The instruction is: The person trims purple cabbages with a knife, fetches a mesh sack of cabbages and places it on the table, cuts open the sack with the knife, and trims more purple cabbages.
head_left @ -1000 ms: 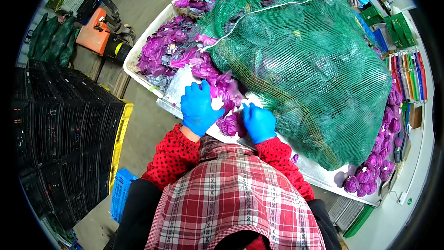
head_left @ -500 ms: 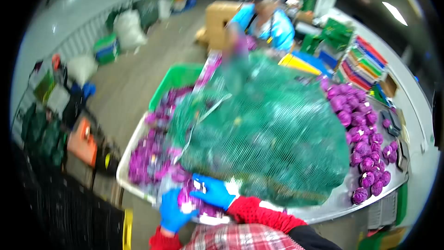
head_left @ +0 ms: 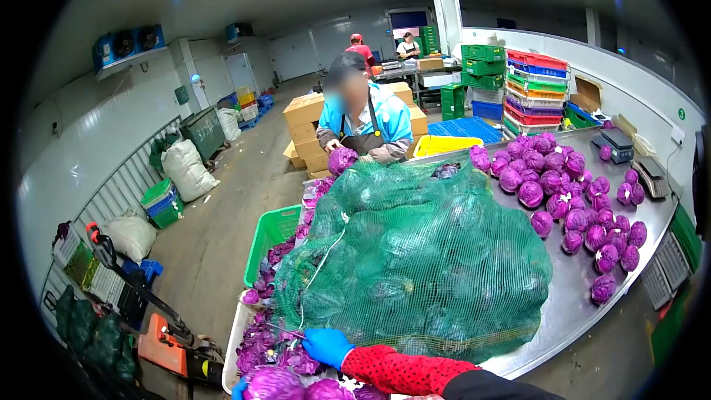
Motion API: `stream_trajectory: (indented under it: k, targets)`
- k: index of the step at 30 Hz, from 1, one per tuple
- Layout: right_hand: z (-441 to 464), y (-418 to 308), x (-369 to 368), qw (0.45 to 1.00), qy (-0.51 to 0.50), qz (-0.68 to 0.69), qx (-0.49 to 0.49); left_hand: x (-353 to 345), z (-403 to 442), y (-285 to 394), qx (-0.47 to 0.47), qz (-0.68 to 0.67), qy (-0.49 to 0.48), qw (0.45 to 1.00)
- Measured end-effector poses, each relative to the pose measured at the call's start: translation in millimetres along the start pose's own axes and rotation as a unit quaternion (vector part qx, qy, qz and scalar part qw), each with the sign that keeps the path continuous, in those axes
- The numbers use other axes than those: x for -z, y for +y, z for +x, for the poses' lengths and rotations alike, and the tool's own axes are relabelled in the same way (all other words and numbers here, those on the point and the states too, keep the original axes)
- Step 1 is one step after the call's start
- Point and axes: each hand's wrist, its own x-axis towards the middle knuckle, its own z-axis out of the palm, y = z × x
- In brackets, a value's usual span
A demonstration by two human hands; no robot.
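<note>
My right hand, in a blue glove, is closed around a thin knife-like tool that points left over purple leaves. Only a blue sliver of my left hand shows at the bottom edge, against the left side of a red cabbage. More purple heads lie to the right of that cabbage, below my right hand. A big green mesh sack full of cabbages lies on the metal table, just beyond my right hand.
Across the table a person touches a red cabbage. Trimmed cabbages and scales are at the right. A white bin and green crate stand left, near an orange pallet jack. Two people are farther back.
The view has tilted up, showing the room and the person opposite. My hands now appear lower in the frame; the right has parted from the left, and the thin tool has come into sight.
</note>
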Motion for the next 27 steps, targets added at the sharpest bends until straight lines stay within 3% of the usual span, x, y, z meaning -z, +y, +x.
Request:
stream_trajectory:
  k: [1, 2, 3, 4, 5, 6, 8, 10, 11, 12, 14, 16, 17, 18, 19, 20, 22, 25, 27]
  targets:
    - [7.2, -11.9, 14.6, 0.995, -0.074, -0.003, -0.060, 2.1, 6.6, 12.4, 0.011, -0.081, 0.023, 0.996]
    - [9.5, -26.0, 26.2, 0.996, -0.065, -0.005, -0.063, 4.8, 15.1, 19.1, 0.020, -0.162, 0.044, 0.986]
    - [6.7, -41.3, 36.1, 0.995, -0.005, 0.079, -0.058, 8.5, 23.7, 2.2, -0.005, -0.191, 0.089, 0.978]
    - [1.9, -53.7, 42.3, 0.985, 0.051, 0.158, -0.053, 14.5, 33.8, -11.1, -0.008, -0.139, 0.099, 0.985]
    - [-1.7, -65.5, 43.4, 0.965, -0.018, 0.249, -0.086, 12.3, 42.3, -13.1, -0.018, -0.167, 0.084, 0.982]
    - [-8.0, -78.1, 47.0, 0.965, -0.017, 0.243, -0.096, 8.4, 50.2, -15.6, -0.026, -0.196, 0.068, 0.978]
    - [-15.5, -100.2, 54.4, 0.950, -0.112, 0.290, -0.022, 0.2, 59.1, -20.0, -0.077, -0.063, 0.085, 0.991]
    - [-17.6, -98.2, 49.0, 0.950, -0.137, 0.275, -0.059, -3.5, 67.7, -20.6, -0.111, -0.064, 0.077, 0.989]
    - [-19.7, -94.6, 53.0, 0.894, -0.177, 0.403, -0.084, -3.9, 71.0, -15.5, -0.091, -0.091, 0.076, 0.989]
    - [-20.5, -89.1, 55.8, 0.820, -0.213, 0.521, -0.106, -5.4, 67.7, -3.4, -0.005, -0.183, 0.073, 0.980]
    - [-21.8, -52.2, 17.9, 0.822, -0.162, 0.537, -0.095, -4.1, 74.6, -16.4, -0.046, -0.224, 0.063, 0.971]
    - [-22.3, -34.4, 13.7, 0.849, -0.126, 0.501, -0.112, 5.5, 94.8, -52.6, -0.006, -0.396, 0.073, 0.915]
    - [-25.1, -34.4, 16.6, 0.839, -0.078, 0.532, -0.084, 8.3, 106.4, -58.8, -0.006, -0.398, 0.070, 0.915]
    - [-26.2, -35.8, 21.2, 0.840, -0.076, 0.530, -0.084, 10.7, 116.8, -63.9, 0.036, -0.507, 0.064, 0.859]
    - [-26.1, -40.4, 28.6, 0.948, -0.014, 0.311, -0.068, 12.3, 126.4, -69.6, 0.079, -0.607, 0.058, 0.788]
    - [-24.5, -53.8, 42.1, 0.995, 0.048, 0.075, -0.047, 13.6, 135.1, -83.4, 0.079, -0.607, 0.060, 0.788]
    - [-16.9, -80.5, 64.9, 0.987, 0.000, 0.132, -0.093, 17.2, 140.0, -113.4, -0.015, -0.478, 0.147, 0.866]
    - [-1.8, -97.9, 49.8, 0.958, 0.025, 0.287, 0.007, -15.5, 121.8, -78.8, -0.089, -0.385, 0.043, 0.918]
    - [-4.9, -106.1, 45.2, 0.934, 0.018, 0.356, -0.032, -35.3, 104.7, -56.9, -0.078, -0.343, 0.039, 0.935]
